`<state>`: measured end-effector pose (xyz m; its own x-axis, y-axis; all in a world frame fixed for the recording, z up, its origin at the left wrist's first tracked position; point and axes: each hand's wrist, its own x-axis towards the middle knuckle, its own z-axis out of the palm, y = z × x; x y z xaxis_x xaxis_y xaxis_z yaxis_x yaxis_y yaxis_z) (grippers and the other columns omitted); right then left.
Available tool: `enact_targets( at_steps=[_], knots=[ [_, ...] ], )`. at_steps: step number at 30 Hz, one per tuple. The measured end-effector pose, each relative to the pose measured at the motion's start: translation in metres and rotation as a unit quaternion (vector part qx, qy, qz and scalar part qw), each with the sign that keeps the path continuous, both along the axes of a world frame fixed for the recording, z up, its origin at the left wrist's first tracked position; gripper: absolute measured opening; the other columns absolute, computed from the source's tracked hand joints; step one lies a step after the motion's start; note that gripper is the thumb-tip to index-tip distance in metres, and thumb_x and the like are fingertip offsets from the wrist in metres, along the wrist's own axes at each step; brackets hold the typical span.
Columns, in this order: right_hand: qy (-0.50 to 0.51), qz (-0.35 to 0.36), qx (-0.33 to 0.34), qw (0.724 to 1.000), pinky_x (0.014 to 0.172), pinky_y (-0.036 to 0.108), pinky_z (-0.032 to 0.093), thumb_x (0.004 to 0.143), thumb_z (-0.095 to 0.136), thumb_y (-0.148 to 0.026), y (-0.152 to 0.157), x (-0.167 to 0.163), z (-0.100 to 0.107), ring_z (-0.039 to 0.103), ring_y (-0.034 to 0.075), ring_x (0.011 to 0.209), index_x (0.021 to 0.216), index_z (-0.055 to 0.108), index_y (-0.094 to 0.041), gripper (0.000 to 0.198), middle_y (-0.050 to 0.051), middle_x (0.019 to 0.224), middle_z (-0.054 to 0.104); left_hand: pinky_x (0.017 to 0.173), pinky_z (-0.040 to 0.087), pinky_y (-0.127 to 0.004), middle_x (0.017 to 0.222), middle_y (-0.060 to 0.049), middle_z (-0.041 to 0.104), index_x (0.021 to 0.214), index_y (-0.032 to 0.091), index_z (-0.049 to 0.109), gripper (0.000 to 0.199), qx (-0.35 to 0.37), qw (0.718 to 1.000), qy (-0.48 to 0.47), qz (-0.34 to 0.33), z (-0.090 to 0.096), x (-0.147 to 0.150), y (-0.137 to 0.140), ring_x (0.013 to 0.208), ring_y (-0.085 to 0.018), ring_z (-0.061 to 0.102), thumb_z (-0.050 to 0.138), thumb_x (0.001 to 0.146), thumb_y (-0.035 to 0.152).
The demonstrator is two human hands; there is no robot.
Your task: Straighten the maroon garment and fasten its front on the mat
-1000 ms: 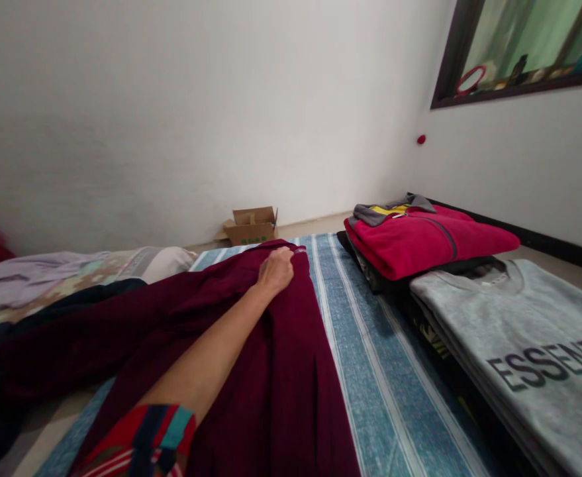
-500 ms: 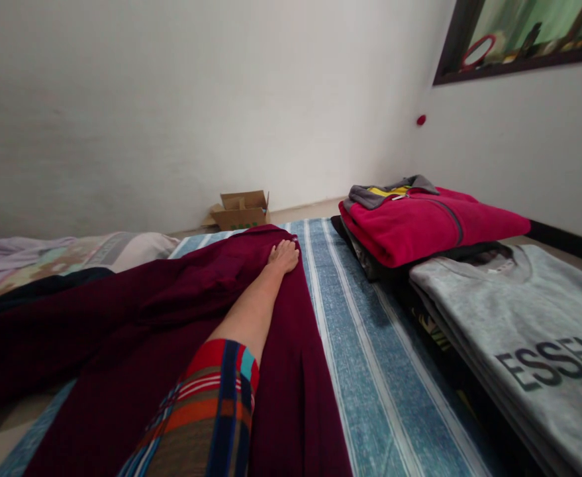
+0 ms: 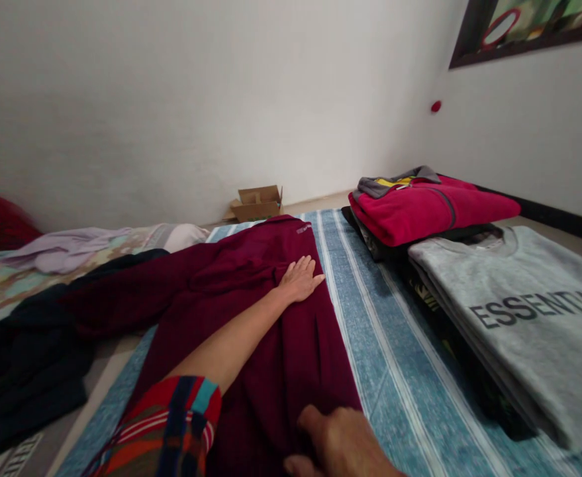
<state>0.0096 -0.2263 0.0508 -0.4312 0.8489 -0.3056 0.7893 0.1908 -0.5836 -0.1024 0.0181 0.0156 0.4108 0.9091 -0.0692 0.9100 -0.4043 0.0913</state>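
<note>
"ESSENTIA" lettering (image 3: 536, 309) across grey shirt (image 3: 533, 371), small unreadable print (image 3: 304, 229) on maroon garment (image 3: 298, 351)

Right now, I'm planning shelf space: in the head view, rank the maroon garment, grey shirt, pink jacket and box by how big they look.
1. Maroon garment
2. Grey shirt
3. Pink jacket
4. Box

Apparent size only; the box stands farther off.

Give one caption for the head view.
Left hand spread on a maroon long-sleeved garment, right hand in the foreground, folded gray crewneck at right.
</note>
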Motion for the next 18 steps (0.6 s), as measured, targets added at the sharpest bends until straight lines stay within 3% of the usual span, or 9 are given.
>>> enact_targets(
  at_steps=[4,7,11,14,18],
  knots=[
    [0.039,-0.007,0.016,0.999,0.054,0.023,0.038,0.083,0.053,-0.035,-0.009,0.009,0.014,0.064,0.02,0.07,0.092,0.062,-0.019,0.021,0.007,0.078,0.068,0.106,0.022,-0.047,0.142,-0.019,0.037,0.123,0.01,0.048,0.046,0.002,1.0,-0.011,-0.028,0.02,0.009,-0.028,0.135,-0.03,0.026,0.032,0.092,0.04],
    [0.083,-0.004,0.017,0.996,0.054,0.021,0.034,0.083,0.052,-0.032,-0.014,0.017,0.016,0.06,0.015,0.066,0.087,0.06,-0.018,0.016,0.003,0.075,0.066,0.105,0.027,-0.044,0.137,-0.018,0.044,0.115,0.012,0.054,0.041,-0.023,0.996,-0.035,-0.078,0.032,0.007,-0.068,0.132,-0.029,0.032,0.035,0.09,0.039],
    [0.208,-0.017,0.038,0.977,0.055,0.019,0.035,0.087,0.046,-0.026,-0.021,0.033,0.007,0.054,0.01,0.062,0.084,0.057,-0.017,0.014,-0.001,0.069,0.06,0.109,0.027,-0.038,0.139,-0.016,0.042,0.122,0.012,0.05,0.044,-0.028,0.99,-0.092,-0.107,0.032,-0.012,-0.127,0.133,-0.024,0.032,0.037,0.09,0.039],
    [0.248,-0.087,0.086,0.961,0.061,0.02,0.038,0.088,0.042,-0.025,-0.024,0.051,-0.003,0.054,0.011,0.066,0.084,0.059,-0.017,0.018,0.0,0.073,0.06,0.111,0.027,-0.038,0.142,-0.014,0.039,0.128,0.013,0.046,0.045,0.026,0.989,-0.132,-0.067,0.027,-0.032,-0.164,0.135,-0.022,0.029,0.037,0.09,0.036],
    [0.22,-0.166,0.115,0.954,0.059,0.024,0.039,0.084,0.047,-0.03,-0.025,0.072,-0.018,0.054,0.013,0.062,0.093,0.062,-0.018,0.021,0.0,0.069,0.06,0.106,0.036,-0.04,0.132,-0.015,0.05,0.12,0.012,0.051,0.036,0.141,0.973,-0.179,-0.042,0.022,-0.059,-0.221,0.128,-0.022,0.041,0.04,0.09,0.028]
  ],
)
